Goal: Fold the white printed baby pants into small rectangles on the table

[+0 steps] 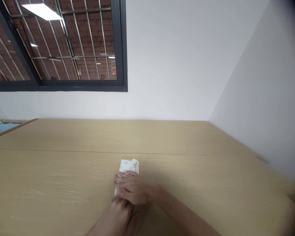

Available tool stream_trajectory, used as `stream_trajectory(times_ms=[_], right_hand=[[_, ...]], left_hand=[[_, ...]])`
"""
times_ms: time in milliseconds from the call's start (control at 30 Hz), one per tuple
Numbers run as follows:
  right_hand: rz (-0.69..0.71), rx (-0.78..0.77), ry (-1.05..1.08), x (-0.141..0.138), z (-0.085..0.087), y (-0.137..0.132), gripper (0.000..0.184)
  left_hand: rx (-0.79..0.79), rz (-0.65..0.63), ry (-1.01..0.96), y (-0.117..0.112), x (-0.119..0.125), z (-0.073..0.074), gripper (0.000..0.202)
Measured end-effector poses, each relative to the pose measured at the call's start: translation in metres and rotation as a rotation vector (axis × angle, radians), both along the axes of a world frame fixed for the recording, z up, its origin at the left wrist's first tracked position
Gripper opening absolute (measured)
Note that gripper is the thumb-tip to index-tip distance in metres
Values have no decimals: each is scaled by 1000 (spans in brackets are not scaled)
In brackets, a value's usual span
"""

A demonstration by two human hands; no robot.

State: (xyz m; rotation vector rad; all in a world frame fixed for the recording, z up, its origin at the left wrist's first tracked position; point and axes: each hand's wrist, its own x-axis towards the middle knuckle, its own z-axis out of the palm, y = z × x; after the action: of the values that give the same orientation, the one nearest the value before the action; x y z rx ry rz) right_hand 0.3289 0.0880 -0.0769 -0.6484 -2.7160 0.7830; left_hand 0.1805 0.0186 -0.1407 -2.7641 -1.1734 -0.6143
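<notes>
A small white folded cloth with a faint printed pattern lies on the wooden tabletop, in the lower middle of the head view. My right hand reaches in from the right and lies across it, its fingers stretched out over the cloth and slightly blurred. Nearer to me, my left hand rests at the cloth's near end, just below my right hand. The right hand covers the left fingertips, so their grip is hidden. Only the far part and a thin left edge of the cloth show.
The light wooden table has a seam running across it and meets a white wall at the back and right. A dark-framed window with metal bars is at upper left. Something light blue shows past the table's left edge.
</notes>
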Motion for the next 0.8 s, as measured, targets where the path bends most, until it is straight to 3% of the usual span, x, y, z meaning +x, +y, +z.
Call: stream_trajectory(times_ms=[133, 233, 333, 467, 633, 700, 800], right_hand=[[-96, 148, -40, 13, -19, 21, 44], [-145, 231, -80, 25, -23, 36, 49], [-192, 308, -74, 32, -27, 45, 51], [-224, 359, -47, 35, -34, 50, 53], [-337, 280, 59, 37, -43, 51, 56], [-426, 245, 127, 38, -44, 51, 56], [-527, 250, 208, 38, -44, 49, 52]], left_hand=[[10, -25, 2, 1, -2, 1, 47], [68, -40, 21, 2, -4, -1, 67], [43, -32, 3, 1, -6, -3, 72], [-44, -33, -45, 1, -10, 8, 60], [-274, 16, -269, 15, -24, 34, 34], [-285, 111, -364, 24, -31, 39, 24], [-280, 333, -414, 38, -42, 37, 30]])
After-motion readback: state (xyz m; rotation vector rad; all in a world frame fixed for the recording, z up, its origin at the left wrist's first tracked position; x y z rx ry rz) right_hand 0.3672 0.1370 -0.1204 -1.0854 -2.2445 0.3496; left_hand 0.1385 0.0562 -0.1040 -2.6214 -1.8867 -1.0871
